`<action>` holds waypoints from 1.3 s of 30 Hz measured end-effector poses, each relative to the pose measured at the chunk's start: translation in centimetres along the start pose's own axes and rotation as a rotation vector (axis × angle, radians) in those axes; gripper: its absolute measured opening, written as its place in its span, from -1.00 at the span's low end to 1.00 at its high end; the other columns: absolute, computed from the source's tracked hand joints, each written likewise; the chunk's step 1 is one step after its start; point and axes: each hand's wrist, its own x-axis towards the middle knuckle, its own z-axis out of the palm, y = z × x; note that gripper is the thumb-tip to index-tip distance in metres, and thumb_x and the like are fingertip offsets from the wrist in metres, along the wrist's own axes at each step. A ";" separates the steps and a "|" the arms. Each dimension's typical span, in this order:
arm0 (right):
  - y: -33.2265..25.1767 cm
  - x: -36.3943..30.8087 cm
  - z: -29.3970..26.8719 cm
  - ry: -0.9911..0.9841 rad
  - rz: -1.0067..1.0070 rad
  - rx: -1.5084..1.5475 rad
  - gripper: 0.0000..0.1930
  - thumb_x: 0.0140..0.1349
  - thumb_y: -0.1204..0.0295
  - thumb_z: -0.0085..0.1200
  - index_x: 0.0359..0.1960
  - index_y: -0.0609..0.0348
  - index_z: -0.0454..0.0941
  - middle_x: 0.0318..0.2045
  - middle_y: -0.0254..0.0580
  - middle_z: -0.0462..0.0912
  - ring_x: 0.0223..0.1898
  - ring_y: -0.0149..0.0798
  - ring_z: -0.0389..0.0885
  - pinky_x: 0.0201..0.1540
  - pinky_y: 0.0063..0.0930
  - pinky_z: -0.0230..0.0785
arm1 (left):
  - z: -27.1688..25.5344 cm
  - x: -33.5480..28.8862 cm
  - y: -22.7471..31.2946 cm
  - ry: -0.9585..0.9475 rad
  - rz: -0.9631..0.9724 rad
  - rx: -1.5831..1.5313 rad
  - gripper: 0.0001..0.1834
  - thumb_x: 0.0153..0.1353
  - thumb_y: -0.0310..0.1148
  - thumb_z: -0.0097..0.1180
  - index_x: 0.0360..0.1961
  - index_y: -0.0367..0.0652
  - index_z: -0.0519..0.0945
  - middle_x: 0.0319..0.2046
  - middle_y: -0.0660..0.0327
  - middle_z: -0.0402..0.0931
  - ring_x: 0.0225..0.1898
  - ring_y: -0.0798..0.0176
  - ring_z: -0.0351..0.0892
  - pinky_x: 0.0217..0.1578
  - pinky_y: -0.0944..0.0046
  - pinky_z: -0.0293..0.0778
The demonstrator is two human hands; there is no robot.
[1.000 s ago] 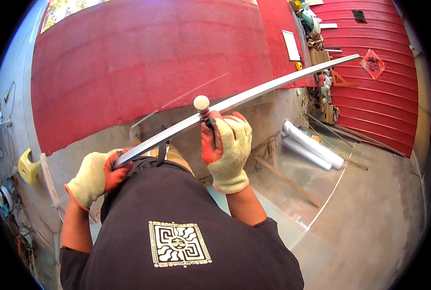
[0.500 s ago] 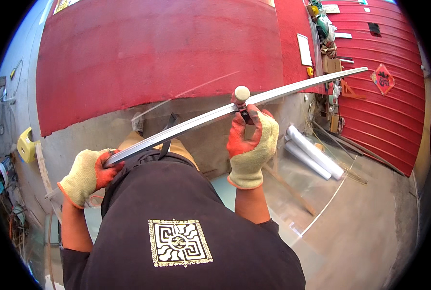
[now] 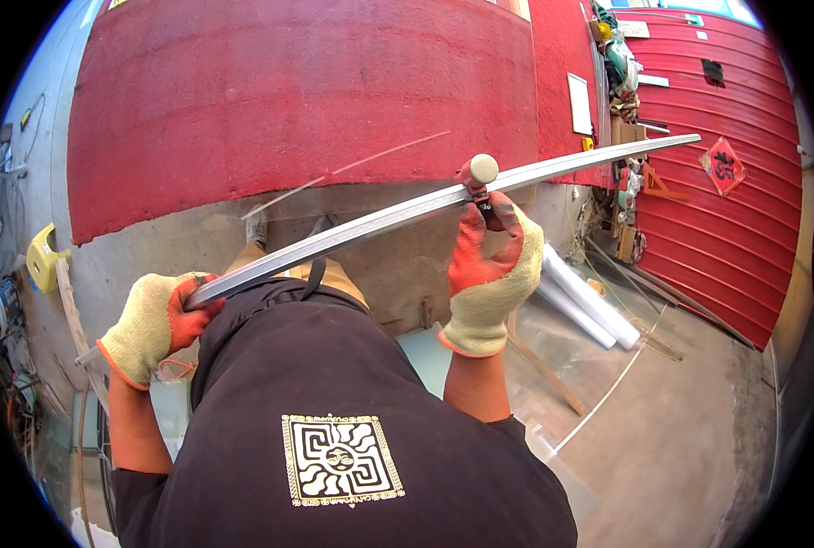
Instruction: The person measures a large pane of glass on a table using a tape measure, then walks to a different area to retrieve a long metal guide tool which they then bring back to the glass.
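Observation:
A long, thin silver metal strip (image 3: 361,228) slants across in front of my body, rising from lower left to upper right. My left hand (image 3: 156,324), in a cream knit glove with red coated fingers, is closed around its near end. My right hand (image 3: 491,288), gloved alike, grips a short tool (image 3: 481,173) with a round cream end and a dark red and black body. That tool sits against the strip, right of its middle. Its exact kind is not clear, and part of it is hidden by my fingers.
A large red-covered surface (image 3: 306,100) lies ahead. Right of it are clutter (image 3: 621,82) and a red corrugated panel (image 3: 717,219). White rolls (image 3: 594,301) rest on the floor at right. A yellow plastic object (image 3: 44,258) stands at left, with clear sheets near my legs.
My right hand and the tool have shifted to the right along the strip. My left hand and the strip's near end have moved slightly left and up.

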 end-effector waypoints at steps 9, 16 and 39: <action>-0.3 0.5 -0.5 -0.093 0.088 -0.004 -0.67 0.26 0.51 0.49 0.03 0.20 0.70 -0.17 -0.22 0.73 -0.29 -0.36 0.71 -0.08 -0.39 0.58 | -0.4 0.2 0.4 -0.036 -0.050 -0.015 -0.71 0.27 -0.24 0.39 -0.04 -0.11 0.78 -0.52 -0.04 0.62 -0.56 0.06 0.62 -0.38 0.18 0.57; 1.6 -0.7 -0.2 -0.127 0.111 0.067 -0.68 0.26 0.50 0.49 0.02 0.22 0.70 -0.15 -0.21 0.75 -0.28 -0.36 0.71 -0.05 -0.39 0.58 | 0.5 0.4 -0.5 0.067 0.037 0.058 -0.71 0.28 -0.17 0.37 -0.07 -0.09 0.79 -0.48 -0.07 0.63 -0.48 -0.10 0.67 -0.37 0.14 0.58; -0.9 -1.7 0.3 -0.247 0.051 0.130 -0.67 0.20 0.46 0.53 -0.04 0.19 0.70 -0.23 -0.19 0.77 -0.27 -0.23 0.74 0.11 -0.25 0.56 | 0.9 0.0 -1.3 0.086 0.128 0.014 -0.72 0.31 -0.21 0.39 -0.05 -0.13 0.78 -0.48 -0.08 0.61 -0.56 0.00 0.56 -0.40 0.19 0.56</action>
